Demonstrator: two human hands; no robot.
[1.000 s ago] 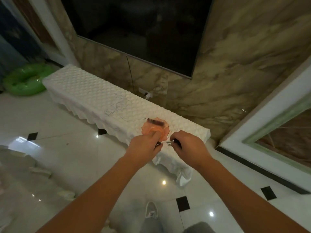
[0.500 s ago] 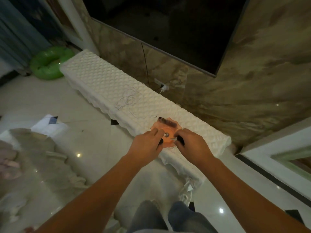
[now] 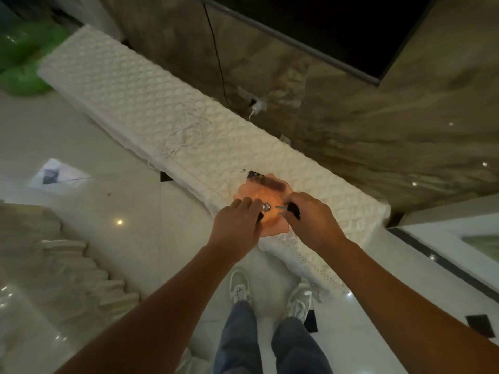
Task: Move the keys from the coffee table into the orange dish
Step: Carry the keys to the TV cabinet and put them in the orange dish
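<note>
An orange wavy-edged dish [image 3: 251, 190] sits on the white quilted cabinet top [image 3: 151, 103] near its right end. Both of my hands hover over the dish. My right hand [image 3: 310, 217] is closed on a key with a black head [image 3: 293, 210], its metal blade [image 3: 280, 209] pointing left over the dish. My left hand [image 3: 237, 222] pinches a small silvery key piece [image 3: 266, 206] above the dish's middle; a dark bit shows under its fingers. A dark flat object [image 3: 270, 182] lies across the dish's far rim.
A white cable coil [image 3: 183, 139] lies on the quilted top. A black TV [image 3: 337, 28] hangs on the marble wall, with a plug [image 3: 255, 106] below it. A green inflatable ring [image 3: 24, 63] is at far left. A glass table edge with white cloth [image 3: 67, 265] stands at my left.
I have stepped closer and the camera has tilted down, so my shoes show. Both hands have come together over the dish, still holding the keys.
</note>
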